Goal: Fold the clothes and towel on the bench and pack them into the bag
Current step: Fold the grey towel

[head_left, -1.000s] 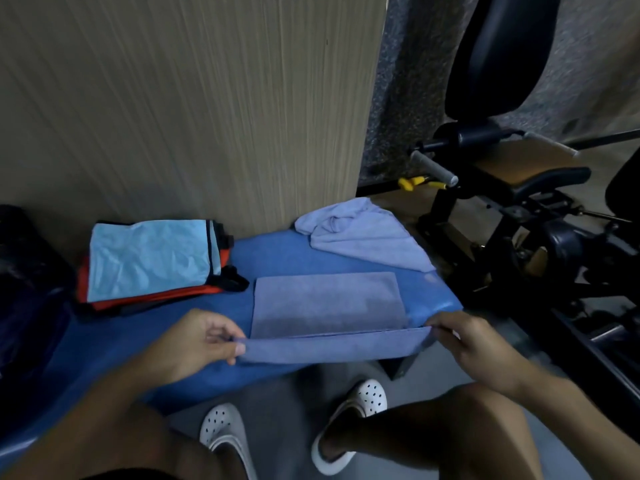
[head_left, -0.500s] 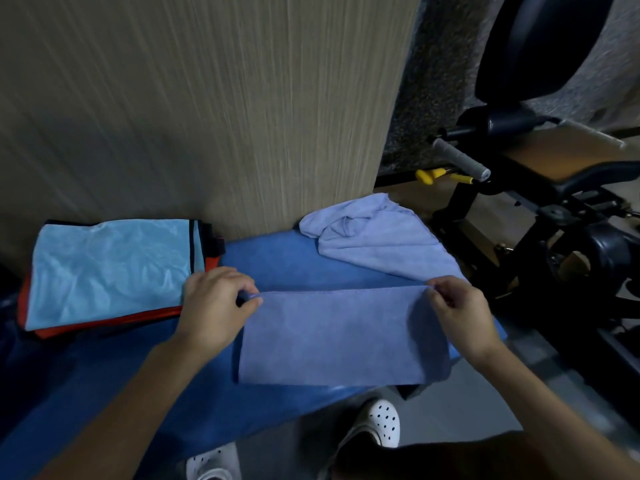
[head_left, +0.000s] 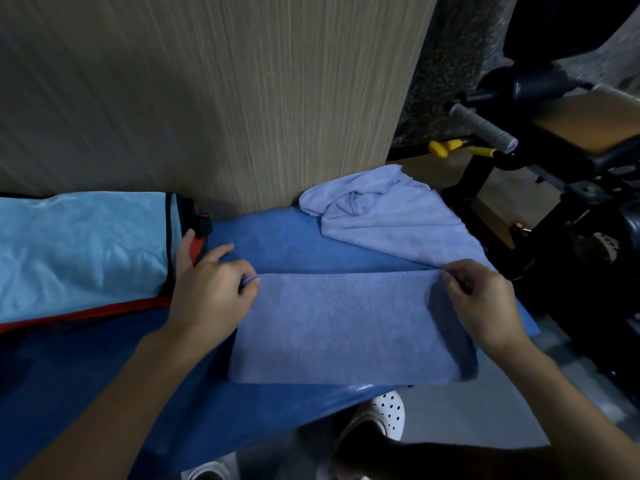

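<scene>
Head view: the folded towel (head_left: 346,327) lies flat at the desk's (head_left: 294,244) near right edge. The left hand (head_left: 211,292) and right hand (head_left: 485,306) each pinch a far corner. It looks soft, light and floppy, so the corners are the best place to hold.

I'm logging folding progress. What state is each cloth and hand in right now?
Purple towel: folded flat on the bench, far corners pinched.
Crumpled cloth: unfolded, bunched at the bench's far right.
Light blue garment: folded, topmost in its stack.
Red garment: beneath the light blue one, only edges show.
Left hand: pinches the towel's far left corner.
Right hand: pinches its far right corner.
</scene>
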